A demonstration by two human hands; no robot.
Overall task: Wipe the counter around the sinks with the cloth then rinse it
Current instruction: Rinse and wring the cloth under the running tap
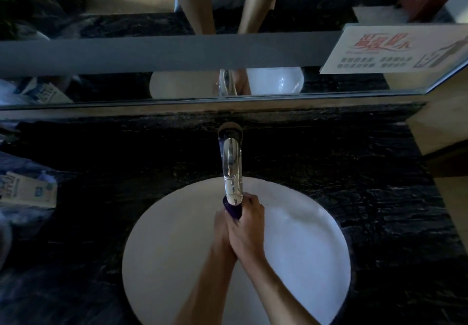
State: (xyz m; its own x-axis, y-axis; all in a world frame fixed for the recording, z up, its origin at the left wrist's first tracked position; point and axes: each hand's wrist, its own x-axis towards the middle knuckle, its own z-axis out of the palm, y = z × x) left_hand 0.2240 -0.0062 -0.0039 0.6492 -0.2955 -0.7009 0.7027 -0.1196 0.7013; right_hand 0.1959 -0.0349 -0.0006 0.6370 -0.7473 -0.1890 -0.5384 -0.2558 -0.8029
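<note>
A dark purple cloth [233,209] is bunched between both hands, right under the spout of the chrome faucet [231,165]. My right hand [247,225] wraps over the cloth from the right, and my left hand [221,228] presses against it from the left, partly hidden behind the right. Both hands hang over the white round sink [167,248], which is set into a black marble counter [367,198]. Most of the cloth is hidden inside the hands. I cannot tell whether water is running.
A mirror [126,53] runs along the back wall above a low marble ledge, reflecting my arms and the basin. A printed sign [395,48] sticks to the mirror at the right. A carton [27,190] on plastic wrapping lies on the counter at the left.
</note>
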